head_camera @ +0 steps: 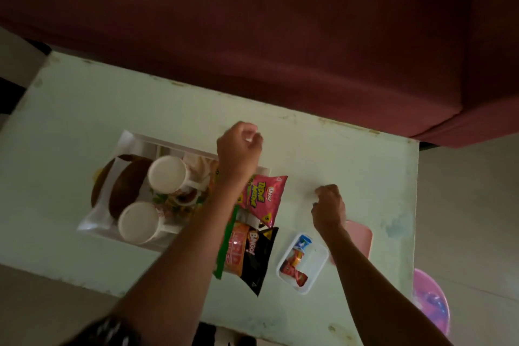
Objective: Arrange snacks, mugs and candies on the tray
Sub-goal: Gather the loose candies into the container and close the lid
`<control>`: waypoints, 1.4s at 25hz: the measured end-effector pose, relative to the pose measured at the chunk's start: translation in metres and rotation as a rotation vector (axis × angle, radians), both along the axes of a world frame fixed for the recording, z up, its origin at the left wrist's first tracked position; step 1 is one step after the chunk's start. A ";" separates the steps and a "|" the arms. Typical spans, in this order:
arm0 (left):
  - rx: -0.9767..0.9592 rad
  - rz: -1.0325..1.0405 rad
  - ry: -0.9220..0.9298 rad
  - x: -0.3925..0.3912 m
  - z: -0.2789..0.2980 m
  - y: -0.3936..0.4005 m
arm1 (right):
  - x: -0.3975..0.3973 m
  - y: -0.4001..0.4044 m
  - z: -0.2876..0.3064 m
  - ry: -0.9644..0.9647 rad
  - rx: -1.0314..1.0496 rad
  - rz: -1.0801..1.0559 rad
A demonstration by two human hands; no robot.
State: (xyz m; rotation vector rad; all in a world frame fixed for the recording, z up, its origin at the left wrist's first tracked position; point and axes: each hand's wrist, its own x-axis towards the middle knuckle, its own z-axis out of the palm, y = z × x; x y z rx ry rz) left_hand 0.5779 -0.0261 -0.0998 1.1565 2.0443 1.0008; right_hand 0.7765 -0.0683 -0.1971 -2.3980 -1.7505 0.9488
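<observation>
Tray (132,137): two mugs (167,174) inside. Pink snack packet (265,195) half over its right edge, black packet (254,257) beside. Candy tub (303,262) near your right hand (328,209), curled, empty. Your left hand (238,149): curled; contents indiscernible. Sofa (280,22) behind table (351,163).

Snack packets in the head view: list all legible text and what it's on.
"BINGO!" and "TEDHE MEDHE": pink snack packet, partly over the tray's right edge.
"BINGO!" and "MAD": black-and-orange snack packet on the table; the second word below "MAD" is blurred.
Yellow price tags on both packets: too small to read.
Green packet under the left arm: edge-on, nothing readable.
Candy wrappers in the small white container: too blurred.
Mugs: no text visible.
</observation>
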 end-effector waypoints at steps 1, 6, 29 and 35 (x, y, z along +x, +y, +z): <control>-0.070 -0.012 0.038 -0.013 -0.008 0.023 | 0.000 -0.003 -0.001 -0.003 -0.006 0.006; -0.383 -0.399 0.338 -0.042 -0.055 0.079 | 0.000 -0.004 -0.007 -0.034 -0.004 -0.023; -0.235 -0.393 -0.027 0.087 -0.005 -0.108 | 0.027 -0.043 0.048 0.292 0.206 -0.463; -0.493 -0.520 0.167 0.122 -0.035 -0.166 | 0.023 -0.127 0.055 0.387 0.123 -0.767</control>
